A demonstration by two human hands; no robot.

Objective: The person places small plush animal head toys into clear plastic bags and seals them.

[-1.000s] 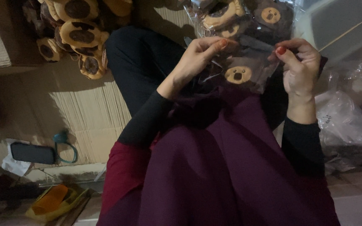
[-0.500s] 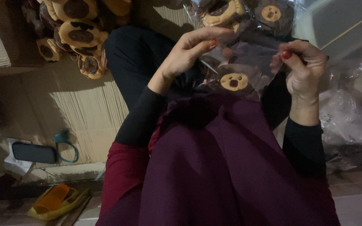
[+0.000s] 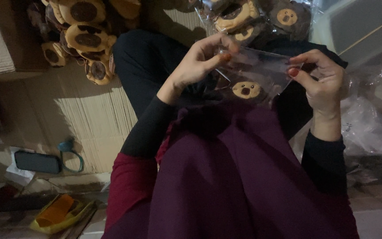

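Gripping a clear bag (image 3: 261, 73), both hands (image 3: 204, 59) work above flattened cardboard (image 3: 67, 115) flooring.

A makeshift packing workspace on a floor: flattened cardboard (image 3: 89, 119), heaped bear-face patches (image 3: 82, 37), loose clear bags (image 3: 368, 128).

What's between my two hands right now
In the head view, a clear plastic bag spans the gap between the left hand and right hand, each pinching an end; a brown bear-face toy sits inside it.

Both hands (image 3: 200, 59) (image 3: 321, 82) raised, fingertips in pinching grip.
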